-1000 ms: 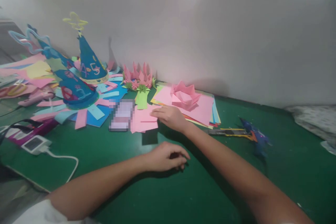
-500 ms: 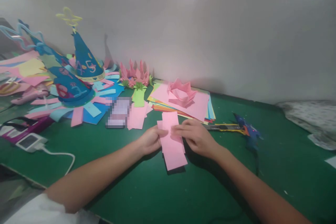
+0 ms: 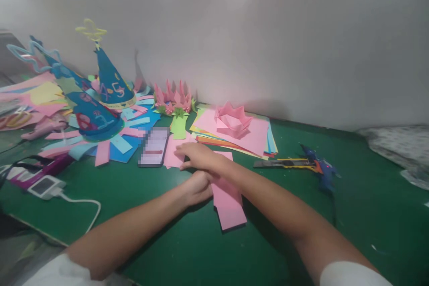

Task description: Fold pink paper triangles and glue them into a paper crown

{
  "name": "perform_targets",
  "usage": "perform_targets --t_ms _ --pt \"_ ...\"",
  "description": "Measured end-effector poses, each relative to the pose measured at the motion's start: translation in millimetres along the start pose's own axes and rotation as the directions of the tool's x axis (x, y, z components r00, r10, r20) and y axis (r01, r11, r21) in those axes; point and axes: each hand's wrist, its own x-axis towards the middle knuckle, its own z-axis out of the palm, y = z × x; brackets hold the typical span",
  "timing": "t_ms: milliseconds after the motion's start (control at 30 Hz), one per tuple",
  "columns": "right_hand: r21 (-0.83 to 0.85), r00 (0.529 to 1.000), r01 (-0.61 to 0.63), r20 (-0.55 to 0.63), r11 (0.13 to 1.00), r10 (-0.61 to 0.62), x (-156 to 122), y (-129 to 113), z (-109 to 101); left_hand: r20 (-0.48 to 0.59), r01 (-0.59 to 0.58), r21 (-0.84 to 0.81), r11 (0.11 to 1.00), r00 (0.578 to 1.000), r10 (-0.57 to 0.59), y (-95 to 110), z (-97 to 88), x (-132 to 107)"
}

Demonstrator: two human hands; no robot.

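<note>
Pink paper strips (image 3: 229, 208), overlapping one another, are gripped along their left edge by my left hand (image 3: 197, 187); its fingers are partly hidden. My right hand (image 3: 199, 157) crosses above it, palm down, with fingers apart. Its fingertips are over some pink paper pieces (image 3: 171, 155) lying beside a phone (image 3: 153, 147); whether they touch the paper I cannot tell. Behind the hands, a pink folded-paper flower (image 3: 233, 119) sits on a stack of coloured paper (image 3: 258, 142).
A utility knife (image 3: 284, 164) lies at the right by a blue object (image 3: 323, 172). Left are blue cone hats (image 3: 114, 80), a white device with a cable (image 3: 47, 187) and a pink glue gun (image 3: 47, 128). A pink paper crown (image 3: 174, 98) stands against the pale partition (image 3: 301, 53).
My right hand has left the pink strips and moved left across my left hand to the pink pieces near the phone. My left hand keeps hold of the strips.
</note>
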Motion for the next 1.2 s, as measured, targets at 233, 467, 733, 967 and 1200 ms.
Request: perform_targets --t_ms 233,467,733,967,1200 --pt "0.016 0.999 0.002 -0.042 1.000 -0.001 -10.9 5.9 -3.5 -0.044 0.050 0.013 0.999 0.998 -0.050 -3.9 -6.2 3.6" --pt "0.175 0.867 -0.026 -0.486 0.984 0.109 -69.9 14.1 -52.5 -0.189 0.054 -0.168 0.984 0.978 -0.086 5.9 -1.9 2.0" --pt "0.022 0.957 -0.033 -0.289 0.999 0.038 -155.1 -5.6 -36.3 -0.081 0.048 -0.166 0.985 0.995 -0.062 13.2 0.4 3.2" --pt "0.072 0.916 -0.030 -0.398 0.997 0.056 -125.5 -0.8 -47.1 -0.215 0.107 0.067 0.992 0.972 -0.090 2.2 -3.9 3.7" --pt "-0.283 0.985 0.069 -0.134 0.957 -0.111 -17.2 33.8 -31.4 -0.009 0.250 0.014 0.968 0.968 -0.250 -4.4 -1.9 -4.1"
